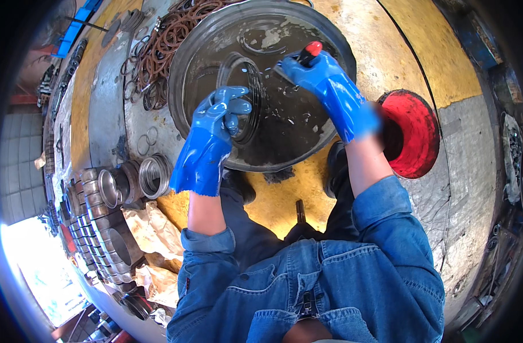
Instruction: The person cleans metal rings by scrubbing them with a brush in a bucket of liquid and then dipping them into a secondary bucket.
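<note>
My left hand (213, 117), in a blue rubber glove, has its fingers curled round the near side of a bundle of thin metal rings (256, 106). The bundle stands tilted over a wide round metal basin (178, 94) of dark, murky liquid. My right hand (319, 71), gloved the same way, is closed on a tool with a black and red handle (313, 49). The tool's dark working end points toward the rings, apart from them; its kind I cannot make out. Another ring (267, 37) lies partly in the liquid at the basin's far side.
Rusty rings (158, 54) lie heaped left of the basin. Shiny metal rings (154, 176) and stacked metal cylinders (95, 211) stand at the left, beside brown paper (155, 228). A red-lined round container (419, 134) is close to my right forearm.
</note>
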`<state>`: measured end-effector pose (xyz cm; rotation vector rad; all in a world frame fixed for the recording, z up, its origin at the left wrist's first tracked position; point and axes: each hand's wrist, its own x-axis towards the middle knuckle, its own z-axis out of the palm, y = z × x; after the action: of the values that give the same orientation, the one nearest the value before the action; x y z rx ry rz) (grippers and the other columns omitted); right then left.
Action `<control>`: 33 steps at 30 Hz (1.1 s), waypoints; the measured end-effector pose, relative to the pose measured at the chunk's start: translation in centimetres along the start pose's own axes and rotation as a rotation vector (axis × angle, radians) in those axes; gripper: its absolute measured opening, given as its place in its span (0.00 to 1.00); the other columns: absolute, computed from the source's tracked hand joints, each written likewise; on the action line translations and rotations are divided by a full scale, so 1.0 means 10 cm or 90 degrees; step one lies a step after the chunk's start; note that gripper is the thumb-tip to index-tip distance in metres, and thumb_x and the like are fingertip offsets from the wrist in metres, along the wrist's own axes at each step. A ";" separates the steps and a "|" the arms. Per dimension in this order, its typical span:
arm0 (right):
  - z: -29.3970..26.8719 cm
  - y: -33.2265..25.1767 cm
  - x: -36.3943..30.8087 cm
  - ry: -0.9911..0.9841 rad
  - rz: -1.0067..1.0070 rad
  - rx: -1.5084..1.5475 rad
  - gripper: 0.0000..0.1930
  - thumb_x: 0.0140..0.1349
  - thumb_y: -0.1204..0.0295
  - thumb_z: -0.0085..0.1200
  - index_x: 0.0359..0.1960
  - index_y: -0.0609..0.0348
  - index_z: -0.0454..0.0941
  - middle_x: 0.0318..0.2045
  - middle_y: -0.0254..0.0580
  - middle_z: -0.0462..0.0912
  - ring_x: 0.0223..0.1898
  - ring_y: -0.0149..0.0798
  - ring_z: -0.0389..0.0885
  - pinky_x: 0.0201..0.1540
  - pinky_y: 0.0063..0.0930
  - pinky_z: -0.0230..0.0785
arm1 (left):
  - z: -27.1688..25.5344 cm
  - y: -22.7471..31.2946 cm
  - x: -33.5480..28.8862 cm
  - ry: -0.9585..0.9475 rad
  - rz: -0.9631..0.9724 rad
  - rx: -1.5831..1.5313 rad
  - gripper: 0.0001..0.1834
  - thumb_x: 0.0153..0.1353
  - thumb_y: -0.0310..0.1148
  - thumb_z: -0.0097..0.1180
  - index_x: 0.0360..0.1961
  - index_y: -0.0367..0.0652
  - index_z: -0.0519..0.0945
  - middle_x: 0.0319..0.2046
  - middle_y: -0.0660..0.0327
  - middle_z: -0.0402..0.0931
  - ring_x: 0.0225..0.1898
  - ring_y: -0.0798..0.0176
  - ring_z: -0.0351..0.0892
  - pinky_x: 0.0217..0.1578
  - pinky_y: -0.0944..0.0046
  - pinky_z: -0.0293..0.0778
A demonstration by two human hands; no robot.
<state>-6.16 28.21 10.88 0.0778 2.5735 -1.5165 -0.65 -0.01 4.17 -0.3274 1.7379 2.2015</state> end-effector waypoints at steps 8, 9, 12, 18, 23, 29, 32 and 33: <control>0.39 0.18 0.12 0.077 -0.423 -0.106 0.14 0.62 0.57 0.59 0.48 0.39 0.85 0.43 0.41 0.88 0.45 0.49 0.85 0.50 0.41 0.78 | 0.04 0.17 -0.11 0.026 0.060 -0.036 0.19 0.72 0.39 0.53 0.52 0.35 0.82 0.38 0.53 0.85 0.32 0.65 0.82 0.35 0.67 0.76; 0.40 0.19 0.14 0.079 -0.427 -0.115 0.14 0.62 0.58 0.59 0.48 0.39 0.85 0.43 0.40 0.88 0.45 0.49 0.85 0.50 0.42 0.78 | 0.06 0.19 -0.12 0.027 0.064 -0.035 0.19 0.71 0.39 0.53 0.52 0.35 0.82 0.38 0.53 0.85 0.32 0.65 0.82 0.35 0.67 0.76; 0.44 0.24 0.19 0.090 -0.409 -0.123 0.13 0.61 0.60 0.59 0.48 0.40 0.85 0.43 0.39 0.88 0.45 0.49 0.86 0.50 0.44 0.78 | 0.12 0.22 -0.18 0.028 0.068 -0.029 0.19 0.71 0.39 0.53 0.52 0.35 0.81 0.38 0.53 0.85 0.32 0.65 0.82 0.35 0.67 0.76; 0.54 0.17 0.14 0.018 -0.144 -0.151 0.16 0.59 0.54 0.57 0.44 0.44 0.86 0.40 0.46 0.88 0.43 0.54 0.86 0.49 0.46 0.79 | 0.22 0.24 -0.20 0.031 0.071 -0.021 0.19 0.71 0.40 0.54 0.53 0.35 0.81 0.38 0.53 0.86 0.32 0.65 0.82 0.36 0.67 0.76; 0.62 0.29 0.12 -0.168 -0.038 -0.022 0.21 0.57 0.52 0.62 0.44 0.54 0.85 0.36 0.51 0.86 0.37 0.47 0.85 0.44 0.39 0.76 | 0.27 0.29 -0.15 0.019 0.074 -0.015 0.19 0.71 0.40 0.54 0.53 0.35 0.81 0.38 0.53 0.86 0.32 0.65 0.82 0.36 0.67 0.76; 0.67 0.23 -0.08 -0.340 0.025 0.260 0.18 0.60 0.59 0.64 0.41 0.63 0.87 0.33 0.44 0.87 0.36 0.34 0.82 0.42 0.32 0.74 | 0.32 0.26 -0.07 -0.003 0.085 -0.019 0.19 0.71 0.40 0.54 0.53 0.35 0.81 0.38 0.53 0.86 0.32 0.65 0.82 0.36 0.66 0.76; 0.68 0.27 -0.12 -0.328 0.027 0.300 0.19 0.60 0.59 0.64 0.41 0.64 0.87 0.34 0.44 0.87 0.36 0.33 0.82 0.42 0.30 0.74 | 0.34 0.25 -0.06 -0.015 0.090 -0.020 0.20 0.71 0.40 0.54 0.53 0.35 0.81 0.38 0.53 0.86 0.33 0.64 0.82 0.36 0.66 0.76; 0.66 0.24 -0.12 -0.326 0.036 0.310 0.19 0.60 0.58 0.64 0.41 0.64 0.87 0.34 0.44 0.87 0.36 0.34 0.82 0.41 0.30 0.74 | 0.35 0.23 -0.05 -0.018 0.092 -0.021 0.20 0.70 0.40 0.54 0.53 0.35 0.81 0.38 0.53 0.86 0.33 0.64 0.82 0.36 0.66 0.76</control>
<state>-3.97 23.69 5.90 -0.1608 1.7691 -1.8199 -1.03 2.86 7.26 -0.1828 1.7634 2.3244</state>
